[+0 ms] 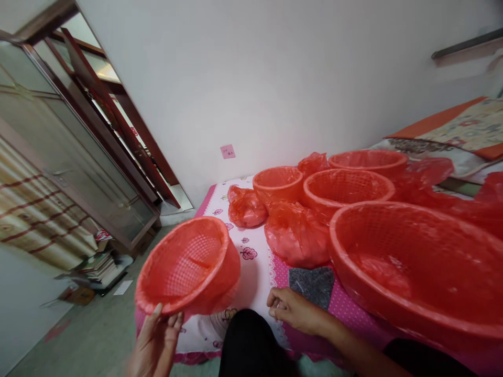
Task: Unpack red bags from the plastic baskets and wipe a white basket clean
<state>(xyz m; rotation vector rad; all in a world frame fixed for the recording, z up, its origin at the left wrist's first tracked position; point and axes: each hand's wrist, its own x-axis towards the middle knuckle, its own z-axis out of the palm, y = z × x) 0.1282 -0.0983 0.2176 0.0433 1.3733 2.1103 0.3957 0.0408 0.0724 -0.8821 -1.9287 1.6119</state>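
Note:
A round red plastic basket point(231, 262) with lattice walls is tilted over the left edge of the bed, and thin red plastic seems to cover its outside. My left hand point(157, 335) grips its near rim, thumb on top and fingers below. Over the patterned bedspread, my right hand point(293, 309) is loosely curled, with nothing visible in it. Just behind that hand lies a dark grey cloth point(312, 285). Close on the right stands a large red basket point(365, 277).
More red baskets point(348, 193) and bulging red plastic bags point(296, 235) crowd the bed point(251, 272). Folded bedding point(463, 125) lies at the far right. My knee point(251, 345) is at the front edge. Books point(98, 269) sit on the floor near the door point(78, 141).

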